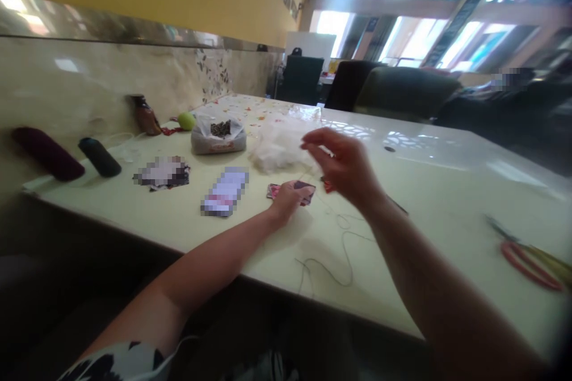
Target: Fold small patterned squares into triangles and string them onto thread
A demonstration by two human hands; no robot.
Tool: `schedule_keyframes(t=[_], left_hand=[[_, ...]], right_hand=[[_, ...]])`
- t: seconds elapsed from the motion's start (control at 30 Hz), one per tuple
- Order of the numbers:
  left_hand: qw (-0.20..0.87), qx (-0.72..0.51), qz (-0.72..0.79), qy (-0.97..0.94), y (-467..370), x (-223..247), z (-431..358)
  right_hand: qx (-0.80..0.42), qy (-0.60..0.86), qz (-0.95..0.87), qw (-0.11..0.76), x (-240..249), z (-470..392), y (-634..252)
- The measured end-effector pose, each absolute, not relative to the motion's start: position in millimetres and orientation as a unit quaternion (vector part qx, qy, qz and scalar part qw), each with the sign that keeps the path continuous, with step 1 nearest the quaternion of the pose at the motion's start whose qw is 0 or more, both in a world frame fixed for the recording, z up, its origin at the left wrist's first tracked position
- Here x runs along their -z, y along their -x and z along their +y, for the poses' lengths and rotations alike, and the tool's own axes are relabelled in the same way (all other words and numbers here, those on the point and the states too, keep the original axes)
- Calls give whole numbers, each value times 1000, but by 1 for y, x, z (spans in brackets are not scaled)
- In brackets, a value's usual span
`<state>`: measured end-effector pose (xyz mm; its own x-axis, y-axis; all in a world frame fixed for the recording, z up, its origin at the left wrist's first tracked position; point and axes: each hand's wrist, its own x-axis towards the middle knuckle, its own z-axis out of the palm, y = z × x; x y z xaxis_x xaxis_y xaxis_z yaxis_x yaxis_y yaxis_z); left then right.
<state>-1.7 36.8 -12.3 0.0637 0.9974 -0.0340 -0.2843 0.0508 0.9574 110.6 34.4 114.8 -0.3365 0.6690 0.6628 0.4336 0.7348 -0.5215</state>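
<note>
My left hand (287,201) is closed on a small dark and pink patterned piece (306,192), close to the table's surface. Raised to the right of it, my right hand (335,161) has its thumb and index finger pinched together; what they hold is too small to make out. A thin dark thread (344,250) curls across the table below my hands. White fluffy stuffing (279,143) lies behind my left hand. A small red item (328,185) is partly hidden behind my right hand.
Left of my hands are a phone (226,191), cut pieces (163,174), a bag of dark bits (218,136), a green fruit (186,121), a brown bottle (145,115) and two thread spools (99,156). Red-handled scissors (529,262) lie right. Chairs (404,92) stand beyond the table.
</note>
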Motion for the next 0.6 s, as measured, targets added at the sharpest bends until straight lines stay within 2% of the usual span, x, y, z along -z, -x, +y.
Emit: schedule_keyframes(t=[0.1, 0.2, 0.27, 0.33, 0.43, 0.47, 0.5, 0.6], left_hand=[[589, -554, 416, -417, 1, 2, 33], [574, -577, 415, -407, 1, -5, 30], [566, -584, 417, -406, 0, -7, 29], [559, -586, 423, -407, 0, -8, 29], [557, -585, 424, -410, 2, -8, 29], [558, -584, 421, -412, 3, -8, 29], [559, -584, 420, -412, 3, -8, 30], [559, -583, 421, -413, 3, -10, 29]], right_hand=[[-31, 507, -714, 483, -119, 43, -186], [117, 683, -617, 373, -112, 42, -235], [145, 710, -602, 335, -104, 37, -245], [45, 669, -647, 363, -95, 31, -241], [-267, 561, -689, 373, -87, 25, -231], [-325, 552, -677, 362, -85, 25, -229], [-333, 569, -662, 357, -83, 26, -228], [-199, 622, -649, 390, -76, 28, -223]])
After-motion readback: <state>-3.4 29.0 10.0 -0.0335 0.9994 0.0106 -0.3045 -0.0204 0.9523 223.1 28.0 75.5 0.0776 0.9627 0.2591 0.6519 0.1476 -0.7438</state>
